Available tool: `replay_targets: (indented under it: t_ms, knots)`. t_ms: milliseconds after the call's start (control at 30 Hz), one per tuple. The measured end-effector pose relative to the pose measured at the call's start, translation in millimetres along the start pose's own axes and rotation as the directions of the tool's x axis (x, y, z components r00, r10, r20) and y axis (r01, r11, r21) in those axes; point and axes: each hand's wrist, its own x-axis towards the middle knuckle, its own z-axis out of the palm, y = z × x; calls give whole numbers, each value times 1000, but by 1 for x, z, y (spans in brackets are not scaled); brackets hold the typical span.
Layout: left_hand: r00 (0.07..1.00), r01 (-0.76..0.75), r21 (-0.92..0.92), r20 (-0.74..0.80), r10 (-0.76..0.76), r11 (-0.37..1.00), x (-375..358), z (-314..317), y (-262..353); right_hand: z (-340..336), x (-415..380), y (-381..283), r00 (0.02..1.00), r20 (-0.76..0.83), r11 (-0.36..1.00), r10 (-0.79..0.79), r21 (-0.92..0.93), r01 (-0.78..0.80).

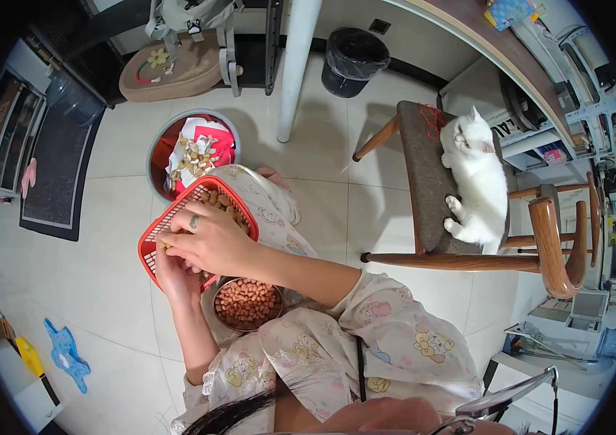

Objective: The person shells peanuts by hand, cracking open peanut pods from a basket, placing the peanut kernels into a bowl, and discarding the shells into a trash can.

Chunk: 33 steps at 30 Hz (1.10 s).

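My right hand [210,233] reaches across over a red plastic basket [244,199], a ring on one finger. My left hand [177,275] is just below it, at the basket's near side. The fingers of both hands are bent and pressed together around a small tan peanut [166,246], mostly hidden by them. Unshelled peanuts [219,199] lie in the basket, which rests by my lap. Close to my left wrist, a metal bowl [279,313] holds many reddish shelled peanuts [248,299].
Beyond the basket stands a round bin [154,163] with shells and red and white paper. A white cat [478,177] lies on a grey-seated wooden chair [424,170] at right. A black trash can [355,61] and white table leg [298,72] are ahead.
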Motion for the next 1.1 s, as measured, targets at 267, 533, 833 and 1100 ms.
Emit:
replay_targets:
  t_ms: [267,533,833,1100]
  knots:
    - [975,81,-103,213,-57,991,3,-5,6,-1,34,16,983,168,990,73,-131,-51]
    - [983,-87,-64,159,97,994,0,-18,24,5,76,51,1000,21,980,-19,-196,22]
    - [978,-92,-57,182,101,994,2,-17,16,-19,7,23,835,542,960,97,-271,64]
    - [964,-145,163,247,102,976,-2,-11,14,-18,8,21,812,571,966,122,-256,35]
